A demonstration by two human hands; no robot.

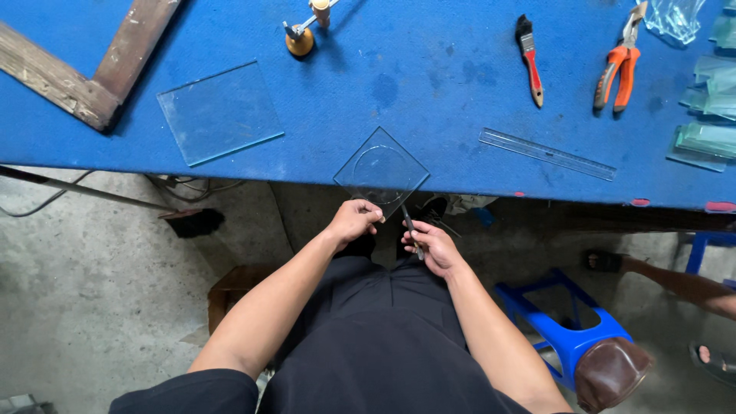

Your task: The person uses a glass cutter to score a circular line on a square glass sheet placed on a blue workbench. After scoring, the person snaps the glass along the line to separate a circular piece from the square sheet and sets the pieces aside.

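Note:
A small square glass pane (381, 169) with a circle scored in it lies turned like a diamond, overhanging the near edge of the blue table (429, 84). My left hand (354, 221) grips the pane's near corner from below the table edge. My right hand (431, 245) holds a slim dark metal tool (412, 230) whose tip points up at the pane's lower right edge. Both hands are over my lap, just off the table.
On the table lie a larger glass pane (221, 112), a wooden frame corner (84, 73), a brass-headed cutter (300, 37), a red-handled brush (530, 60), orange pliers (619, 67), a clear ruler (547, 153) and stacked glass strips (709, 100). A blue stool (571, 333) and another person's leg (675, 280) are at right.

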